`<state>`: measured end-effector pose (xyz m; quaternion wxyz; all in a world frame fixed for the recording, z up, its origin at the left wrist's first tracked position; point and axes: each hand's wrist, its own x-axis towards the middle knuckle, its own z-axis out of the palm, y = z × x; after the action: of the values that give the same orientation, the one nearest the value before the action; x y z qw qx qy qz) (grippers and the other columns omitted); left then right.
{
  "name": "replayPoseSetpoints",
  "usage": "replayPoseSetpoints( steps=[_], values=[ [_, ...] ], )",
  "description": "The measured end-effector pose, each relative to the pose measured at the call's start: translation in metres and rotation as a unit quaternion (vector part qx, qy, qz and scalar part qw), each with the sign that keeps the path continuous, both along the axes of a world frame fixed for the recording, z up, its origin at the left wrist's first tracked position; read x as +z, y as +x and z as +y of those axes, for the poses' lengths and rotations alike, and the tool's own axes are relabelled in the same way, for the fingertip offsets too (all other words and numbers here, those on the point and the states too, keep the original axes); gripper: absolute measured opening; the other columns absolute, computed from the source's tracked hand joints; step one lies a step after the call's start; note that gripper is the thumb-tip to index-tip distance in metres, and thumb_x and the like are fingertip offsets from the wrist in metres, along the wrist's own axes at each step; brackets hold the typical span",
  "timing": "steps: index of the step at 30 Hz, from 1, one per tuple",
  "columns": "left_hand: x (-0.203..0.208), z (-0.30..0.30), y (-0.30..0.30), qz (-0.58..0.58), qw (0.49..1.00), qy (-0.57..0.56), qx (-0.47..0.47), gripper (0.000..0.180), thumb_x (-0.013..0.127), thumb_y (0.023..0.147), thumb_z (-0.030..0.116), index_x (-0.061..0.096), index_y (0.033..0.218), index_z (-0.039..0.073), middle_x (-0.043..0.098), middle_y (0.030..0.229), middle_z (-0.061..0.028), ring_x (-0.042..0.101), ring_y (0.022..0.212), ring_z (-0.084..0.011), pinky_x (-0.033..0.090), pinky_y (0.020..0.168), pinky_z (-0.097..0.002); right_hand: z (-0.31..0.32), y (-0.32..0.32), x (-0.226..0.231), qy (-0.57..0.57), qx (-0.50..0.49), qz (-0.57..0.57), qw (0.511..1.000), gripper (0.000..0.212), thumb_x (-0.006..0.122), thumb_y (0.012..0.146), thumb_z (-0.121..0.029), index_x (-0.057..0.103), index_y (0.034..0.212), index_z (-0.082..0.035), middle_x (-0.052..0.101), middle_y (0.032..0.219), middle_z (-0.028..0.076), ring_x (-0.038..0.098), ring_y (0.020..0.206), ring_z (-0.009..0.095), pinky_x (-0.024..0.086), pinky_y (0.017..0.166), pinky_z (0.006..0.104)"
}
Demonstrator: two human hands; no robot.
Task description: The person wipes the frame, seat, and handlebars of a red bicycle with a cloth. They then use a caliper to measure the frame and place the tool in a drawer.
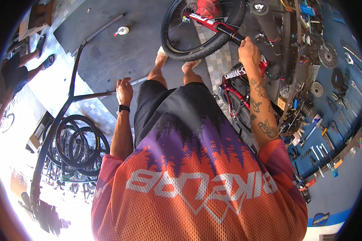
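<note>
My right hand (249, 52) is closed around the black upper tube of a red bicycle fork (201, 19). A wheel (211, 52) with a black knobby tyre sits in the fork, in front of my feet. My left hand (124, 91), with a dark watch on the wrist, hangs at my left side with loosely bent fingers. Nothing shows in it. Behind it in the picture runs a leg of a dark metal stand (93, 96); whether the hand touches it I cannot tell. A red bicycle frame (231, 86) with white lettering stands below my right forearm.
A tool board (338, 116) with wrenches and cassettes hangs at the right, beside a cluttered workbench. Several tyred wheels (78, 140) are stacked at the left. A small white round thing (122, 30) lies on the dark mat (142, 52). Another person's legs (26, 72) show at far left.
</note>
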<state>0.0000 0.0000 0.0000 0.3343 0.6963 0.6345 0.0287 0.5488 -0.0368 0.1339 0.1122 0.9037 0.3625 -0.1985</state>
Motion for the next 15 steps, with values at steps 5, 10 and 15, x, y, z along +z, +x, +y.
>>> replayPoseSetpoints(
  steps=[5,10,15],
  values=[
    [-0.005,-0.022,0.013,-0.018,1.000,-0.024,0.007,0.022,0.060,0.094,0.008,0.073,0.110,0.010,0.065,0.101,-0.0183,0.067,0.093,-0.0374,0.053,0.084,-0.0480,-0.022,-0.001,0.024,0.036,0.117,-0.080,0.989,0.028,0.044,0.108,-0.029,0.053,0.118,-0.004,0.074,0.093,0.023,0.070,0.091,0.048,0.056,0.079,0.0584],
    [-0.007,-0.009,0.015,-0.010,1.000,0.016,-0.008,0.025,0.060,0.091,0.005,0.073,0.111,0.012,0.067,0.099,-0.0144,0.068,0.095,-0.0325,0.054,0.086,-0.0443,-0.016,-0.002,0.025,0.037,0.108,-0.090,0.989,0.033,0.048,0.104,-0.028,0.067,0.116,-0.003,0.074,0.097,0.024,0.073,0.089,0.043,0.059,0.079,0.0535],
    [-0.003,-0.004,0.016,-0.017,1.000,0.010,0.004,0.026,0.060,0.088,0.004,0.073,0.110,0.009,0.067,0.100,-0.0166,0.068,0.095,-0.0344,0.054,0.086,-0.0455,-0.016,0.001,0.002,0.055,0.009,-0.069,0.996,0.032,0.044,0.106,-0.033,0.063,0.108,-0.006,0.073,0.097,0.024,0.071,0.090,0.047,0.054,0.082,0.0585]
  ],
)
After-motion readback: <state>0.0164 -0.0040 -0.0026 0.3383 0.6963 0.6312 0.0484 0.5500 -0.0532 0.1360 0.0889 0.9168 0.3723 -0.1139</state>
